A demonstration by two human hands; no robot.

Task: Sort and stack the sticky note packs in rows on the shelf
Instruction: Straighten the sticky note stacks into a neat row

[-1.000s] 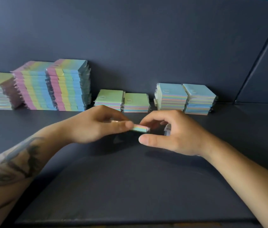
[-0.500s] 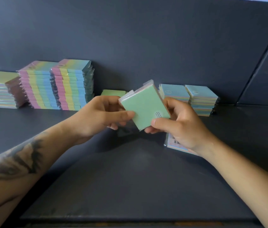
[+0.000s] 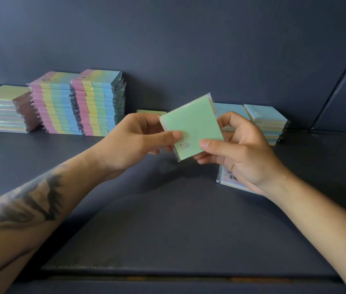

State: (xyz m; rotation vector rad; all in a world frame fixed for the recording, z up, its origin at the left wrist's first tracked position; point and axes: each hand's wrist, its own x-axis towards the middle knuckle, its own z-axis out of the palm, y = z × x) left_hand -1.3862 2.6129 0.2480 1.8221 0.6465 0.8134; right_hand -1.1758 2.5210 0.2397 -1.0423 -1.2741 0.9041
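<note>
Green wrapped pack (image 3: 192, 128) sits mid-frame, tilted, above shelf (image 3: 168, 225). Your L hand (image 3: 134, 141) pinches its left edge w/ thumb on front; R hand (image 3: 238, 149) grips right edge. Striped stacks (image 3: 76, 105) upper left, blue stacks (image 3: 265, 122) right, along back wall.

Small black print on the wrapped green sticky note pack (image 3: 193, 126) illegible. Right hand (image 3: 240, 153) covers most of the flat barcoded pack (image 3: 224, 179).
</note>
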